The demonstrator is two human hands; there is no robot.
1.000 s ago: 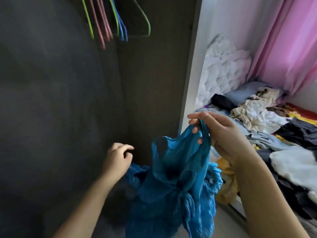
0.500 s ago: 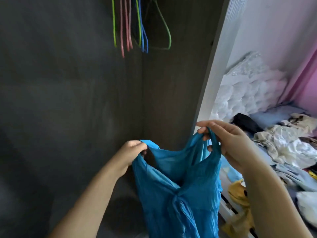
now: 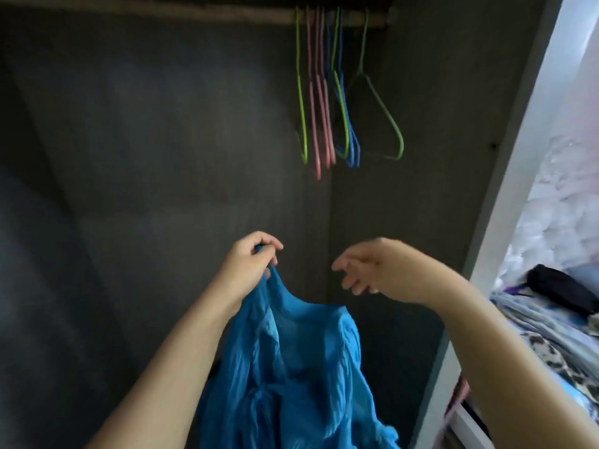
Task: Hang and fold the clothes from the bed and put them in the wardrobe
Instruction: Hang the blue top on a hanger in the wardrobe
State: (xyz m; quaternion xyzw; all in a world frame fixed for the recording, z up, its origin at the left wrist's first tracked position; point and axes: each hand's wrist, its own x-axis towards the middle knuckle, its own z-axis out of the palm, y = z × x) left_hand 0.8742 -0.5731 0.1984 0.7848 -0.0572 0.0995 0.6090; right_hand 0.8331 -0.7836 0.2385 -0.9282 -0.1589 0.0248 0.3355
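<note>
1. A crinkled blue garment (image 3: 291,367) hangs in front of the open wardrobe (image 3: 146,157), low in the middle of the view, its top edge bunched and its body trailing down out of sight.
2. The left hand (image 3: 251,259) pinches the top of the garment between curled fingers and thumb and carries all its weight.
3. The right hand (image 3: 366,270) is empty, fingers loosely spread, just beside the garment's neckline but apart from it. Half a second ago it gripped the other shoulder strap; it has since let go, and the cloth has sagged on that side.
4. Above the hands, a cluster of bare plastic hangers (image 3: 337,102) in green, pink and blue hangs from the rail (image 3: 194,9) near the wardrobe's right inner corner.
5. Judged from this, the freed right hand is likely about to fetch a hanger, so the hanging step is only beginning.
6. Past the wardrobe's white side panel (image 3: 505,189), the bed (image 3: 551,322) carries a dark garment (image 3: 560,290) and patterned cloth at its near edge, so more clothes remain.
</note>
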